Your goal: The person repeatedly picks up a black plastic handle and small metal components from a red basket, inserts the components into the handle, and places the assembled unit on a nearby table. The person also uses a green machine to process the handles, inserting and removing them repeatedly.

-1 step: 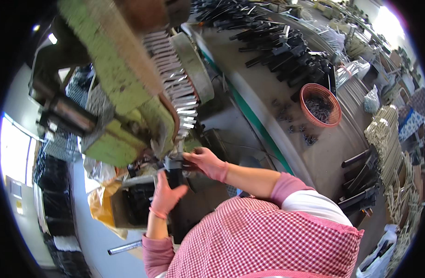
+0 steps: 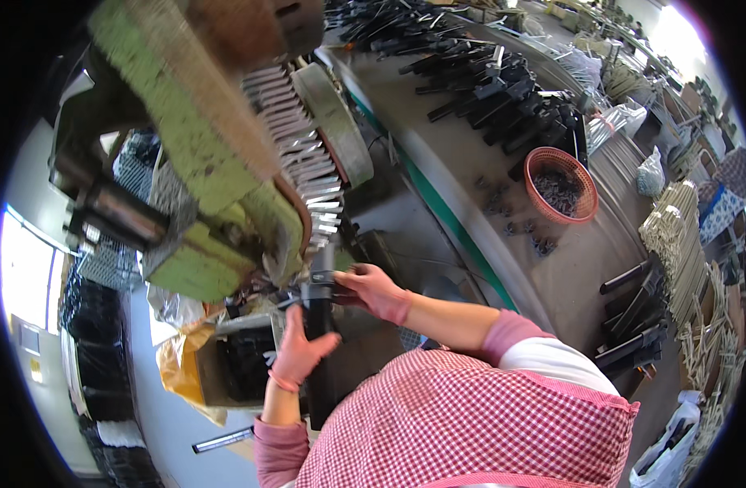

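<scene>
A long black bar [image 2: 320,366] runs from my lap toward the green machine [image 2: 218,187], with a dark bracket-like block [image 2: 317,281] at its far end, just below the machine's head. My right hand [image 2: 375,291], in a thin pinkish glove, pinches that block from the right side; its fingertips are partly hidden. My left hand [image 2: 301,351], gloved alike, is at the left side of the bar with its fingers stretched toward the machine and its thumb spread across the bar. A row of shiny metal strips [image 2: 312,171] hangs along the machine's right side.
Right of the machine is a workbench [image 2: 462,154] with heaped black parts [image 2: 519,106], an orange basket [image 2: 561,185] of small dark pieces, and several loose pieces beside it. A box [image 2: 212,370] with a yellow bag [image 2: 178,358] stands left. Bundled pale rods [image 2: 674,236] lie far right.
Both hands and the bar with its block have shifted a little to the right, away from the machine head. More of the black bar shows now.
</scene>
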Demonstrator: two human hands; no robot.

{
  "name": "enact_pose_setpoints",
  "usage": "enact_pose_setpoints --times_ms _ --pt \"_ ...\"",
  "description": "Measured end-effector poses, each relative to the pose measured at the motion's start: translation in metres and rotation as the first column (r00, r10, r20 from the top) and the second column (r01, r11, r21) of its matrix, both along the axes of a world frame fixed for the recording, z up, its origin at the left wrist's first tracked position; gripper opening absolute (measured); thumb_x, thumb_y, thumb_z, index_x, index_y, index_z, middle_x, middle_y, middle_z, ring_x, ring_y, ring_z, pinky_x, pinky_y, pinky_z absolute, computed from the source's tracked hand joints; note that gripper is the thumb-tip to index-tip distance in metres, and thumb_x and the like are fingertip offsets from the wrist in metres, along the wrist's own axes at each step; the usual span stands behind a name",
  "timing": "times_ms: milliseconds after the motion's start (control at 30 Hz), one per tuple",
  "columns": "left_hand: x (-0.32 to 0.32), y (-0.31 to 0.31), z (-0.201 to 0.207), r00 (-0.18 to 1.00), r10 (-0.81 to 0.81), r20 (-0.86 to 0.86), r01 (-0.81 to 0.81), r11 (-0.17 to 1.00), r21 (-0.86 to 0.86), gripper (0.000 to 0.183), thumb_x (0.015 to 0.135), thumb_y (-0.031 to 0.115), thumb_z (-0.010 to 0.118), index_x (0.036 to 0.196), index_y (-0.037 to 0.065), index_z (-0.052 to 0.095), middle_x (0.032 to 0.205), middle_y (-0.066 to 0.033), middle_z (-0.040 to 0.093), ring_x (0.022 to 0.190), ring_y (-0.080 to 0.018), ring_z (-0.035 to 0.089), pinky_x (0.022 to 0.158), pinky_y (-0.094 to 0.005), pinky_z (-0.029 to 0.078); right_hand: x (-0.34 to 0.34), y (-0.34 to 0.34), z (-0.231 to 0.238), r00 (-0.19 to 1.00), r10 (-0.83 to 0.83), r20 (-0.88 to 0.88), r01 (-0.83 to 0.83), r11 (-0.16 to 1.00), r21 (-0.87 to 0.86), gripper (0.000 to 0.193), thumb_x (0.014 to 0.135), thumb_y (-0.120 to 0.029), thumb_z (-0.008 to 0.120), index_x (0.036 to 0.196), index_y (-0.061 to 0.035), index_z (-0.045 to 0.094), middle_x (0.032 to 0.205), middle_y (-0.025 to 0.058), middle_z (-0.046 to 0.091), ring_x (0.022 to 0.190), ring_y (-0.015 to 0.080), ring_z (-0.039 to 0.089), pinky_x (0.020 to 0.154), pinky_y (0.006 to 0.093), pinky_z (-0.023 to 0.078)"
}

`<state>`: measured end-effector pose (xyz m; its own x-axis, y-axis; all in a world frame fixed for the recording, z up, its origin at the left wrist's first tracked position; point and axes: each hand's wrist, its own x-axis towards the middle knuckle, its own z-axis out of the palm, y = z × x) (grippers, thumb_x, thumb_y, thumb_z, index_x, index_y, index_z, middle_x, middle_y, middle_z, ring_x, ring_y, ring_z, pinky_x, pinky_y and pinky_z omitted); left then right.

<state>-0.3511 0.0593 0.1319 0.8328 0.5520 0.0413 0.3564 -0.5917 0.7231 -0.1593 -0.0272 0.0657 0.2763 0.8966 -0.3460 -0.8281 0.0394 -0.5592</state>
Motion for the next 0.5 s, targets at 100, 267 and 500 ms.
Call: enact_pose_setpoints --times_ms 100,267,500 --pt "0.001 -0.023 -0.021 0.986 -0.158 -0.058 0.069 0.696 -0.715 0.06 0.082 0.015 0.073 0.131 -0.004 0.046 0.111 -0.0101 0.062 0.103 -0.0198 0.058 0.094 -0.0317 0.046 0.05 -0.06 -0.04 0.969 -0.248 -0.009 0.245 0.962 -0.119 0.02 0.093 -0.017 0.07 0.089 -0.004 0.055 0.092 0.0069 0.065 0.081 0.0224 0.067 0.076 0.0378 0.059" --pt "0.0 -0.059 -0.075 0.985 0.075 -0.154 -0.171 0.359 -0.917 0.044 0.095 0.013 0.064 0.132 -0.002 0.047 0.109 -0.0156 0.067 0.101 -0.0215 0.065 0.094 -0.0347 0.051 0.226 -0.116 -0.04 0.819 -0.571 0.062 0.573 0.819 -0.034 0.018 0.095 -0.019 0.066 0.084 -0.0055 0.063 0.085 0.0045 0.065 0.079 0.0203 0.066 0.069 0.0349 0.056" --pt "0.099 -0.089 -0.122 0.948 0.247 -0.199 -0.26 0.244 -0.934 0.031 0.1 0.015 0.058 0.126 -0.001 0.053 0.111 -0.0179 0.067 0.102 -0.0253 0.065 0.092 -0.0349 0.052 0.557 -0.053 0.095 0.329 -0.893 0.307 0.721 0.447 0.529 0.024 0.091 -0.015 0.068 0.108 0.0015 0.064 0.082 0.0022 0.063 0.066 0.0147 0.056 0.061 0.0279 0.046"
